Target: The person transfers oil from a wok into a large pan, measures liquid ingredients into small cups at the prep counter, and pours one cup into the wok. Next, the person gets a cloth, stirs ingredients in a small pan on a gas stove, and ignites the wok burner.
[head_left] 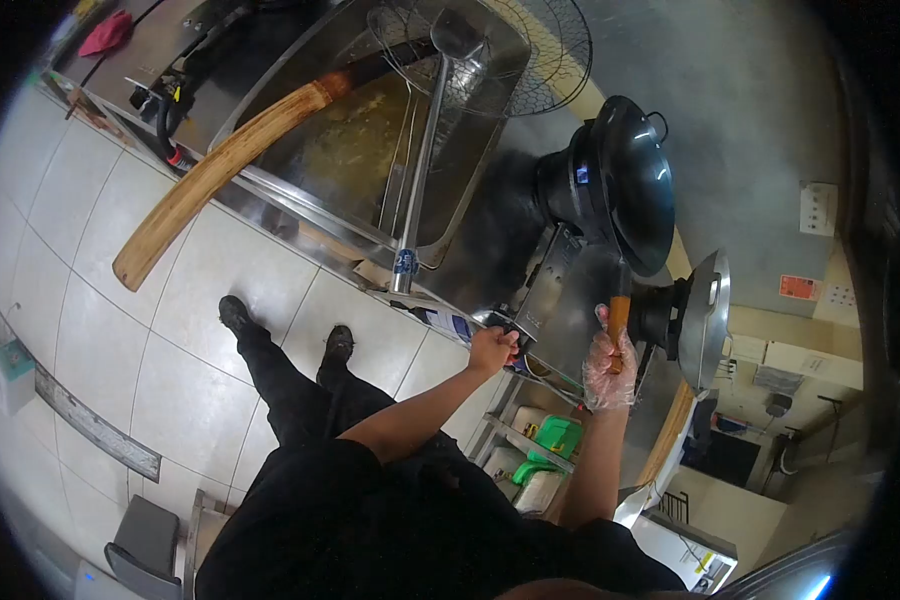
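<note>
My right hand [608,372], in a clear plastic glove, is wrapped round the wooden handle [621,318] of a black wok [642,190]. The wok rests on a dark burner ring [562,188], its inside facing away to the right of the view. Bare, my left hand [492,350] is closed at the front panel of the stove [555,310]. Its fingers are on a dark burner knob [504,322], partly hidden by them.
A second wok [708,318] sits on the burner nearer my right arm. To the left, a metal ladle [427,160], a wire skimmer with a thick wooden handle [225,175] lie across a liquid-filled metal basin [260,185]. Green-lidded containers [555,440] stand on a shelf below.
</note>
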### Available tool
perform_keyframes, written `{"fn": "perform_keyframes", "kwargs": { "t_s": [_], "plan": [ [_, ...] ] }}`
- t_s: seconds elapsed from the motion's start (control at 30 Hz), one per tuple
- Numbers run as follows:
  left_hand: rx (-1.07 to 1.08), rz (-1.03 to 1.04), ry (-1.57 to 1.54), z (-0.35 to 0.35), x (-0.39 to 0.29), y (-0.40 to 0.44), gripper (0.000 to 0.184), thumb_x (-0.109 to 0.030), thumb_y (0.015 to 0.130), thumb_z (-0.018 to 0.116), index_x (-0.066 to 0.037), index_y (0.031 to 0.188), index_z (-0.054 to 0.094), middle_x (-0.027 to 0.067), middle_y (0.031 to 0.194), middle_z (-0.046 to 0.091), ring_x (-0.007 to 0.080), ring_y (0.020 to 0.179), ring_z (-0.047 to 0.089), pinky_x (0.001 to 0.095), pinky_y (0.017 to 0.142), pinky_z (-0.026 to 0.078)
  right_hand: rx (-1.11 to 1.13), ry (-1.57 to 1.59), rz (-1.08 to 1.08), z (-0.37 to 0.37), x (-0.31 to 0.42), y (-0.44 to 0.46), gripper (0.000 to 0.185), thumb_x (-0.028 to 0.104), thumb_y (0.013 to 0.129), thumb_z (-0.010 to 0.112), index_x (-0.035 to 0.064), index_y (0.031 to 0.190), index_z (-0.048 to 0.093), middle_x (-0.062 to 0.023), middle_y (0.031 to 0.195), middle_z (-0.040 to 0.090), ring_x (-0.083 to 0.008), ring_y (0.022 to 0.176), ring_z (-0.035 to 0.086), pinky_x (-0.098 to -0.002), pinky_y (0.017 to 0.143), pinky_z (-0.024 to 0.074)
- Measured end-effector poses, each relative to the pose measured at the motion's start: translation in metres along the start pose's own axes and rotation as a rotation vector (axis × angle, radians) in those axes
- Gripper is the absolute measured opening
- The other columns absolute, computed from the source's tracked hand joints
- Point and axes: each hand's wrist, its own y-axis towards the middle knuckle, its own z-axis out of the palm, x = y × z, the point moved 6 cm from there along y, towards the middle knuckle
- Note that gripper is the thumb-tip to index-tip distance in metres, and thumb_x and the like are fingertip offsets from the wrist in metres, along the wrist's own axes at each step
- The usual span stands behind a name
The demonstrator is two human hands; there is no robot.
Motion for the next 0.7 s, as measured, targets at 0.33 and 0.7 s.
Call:
{"fn": "perform_keyframes", "kwargs": {
  "t_s": [0.33, 0.7],
  "plan": [
    [0.130, 0.442, 0.693, 0.001, -0.037, -0.002, 0.023, -0.018, 0.086, 0.069, 0.003, 0.077, 0.063, 0.0130, 0.071, 0.070, 0.0175, 0.058, 0.069, 0.0321, 0.049, 0.054, -0.250, -0.155, 0.099, -0.002, 0.007, 0.008, 0.045, 0.030, 0.098, 0.055, 0.0022, 0.132, 0.047, 0.0012, 0.072, 0.049, -0.0075, 0.055, 0.047, -0.0220, 0.047, 0.0408],
    [0.176, 0.131, 0.626, -0.001, -0.038, -0.008, 0.034, -0.029, 0.084, 0.074, 0.001, 0.079, 0.059, 0.0104, 0.076, 0.070, 0.0174, 0.068, 0.071, 0.0306, 0.048, 0.058, -0.338, -0.049, 0.013, -0.017, -0.024, 0.046, 0.031, 0.014, 0.084, 0.072, 0.0088, 0.112, 0.060, 0.0034, 0.065, 0.051, -0.0072, 0.050, 0.044, -0.0221, 0.044, 0.0357]
  ]
}}
